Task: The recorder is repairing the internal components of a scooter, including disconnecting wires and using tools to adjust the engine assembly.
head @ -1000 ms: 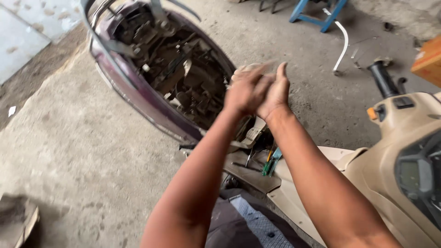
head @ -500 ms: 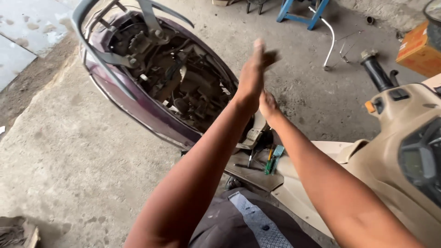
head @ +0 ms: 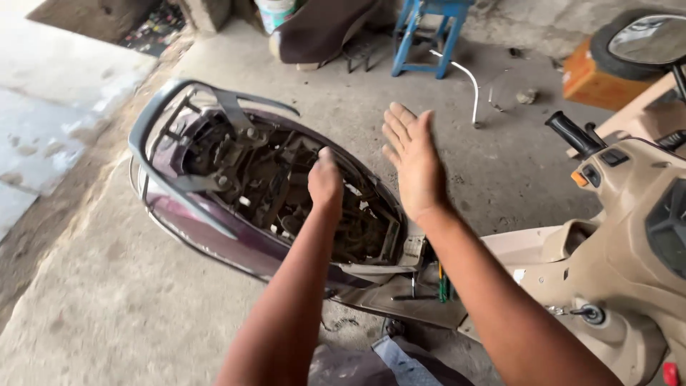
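Both hands hang in the air above the opened scooter, holding nothing. The right hand [head: 414, 166] is flat and spread, fingers straight and slightly apart, palm turned leftward toward the other hand, over the front edge of the open compartment. The left hand [head: 325, 180] is loosely closed, fingers curled down and seen from the back of the wrist; whether anything is inside it cannot be told. The two hands are near each other but apart.

Beneath them lies the scooter's rear body [head: 236, 193], purple-sided, its seat off so that dusty frame parts and wiring show inside. A grey grab rail [head: 161, 129] curves around its far end. At the near edge of the compartment, hand tools with green handles [head: 441, 287] rest on the floorboard.

To the right stands the beige front panel [head: 629, 236] with a black handlebar grip [head: 568, 132] and a round mirror [head: 647, 39]. On the concrete floor [head: 86, 300] beyond are a blue stool [head: 429, 32], a white bent tube [head: 468, 78] and an orange box [head: 589, 78].
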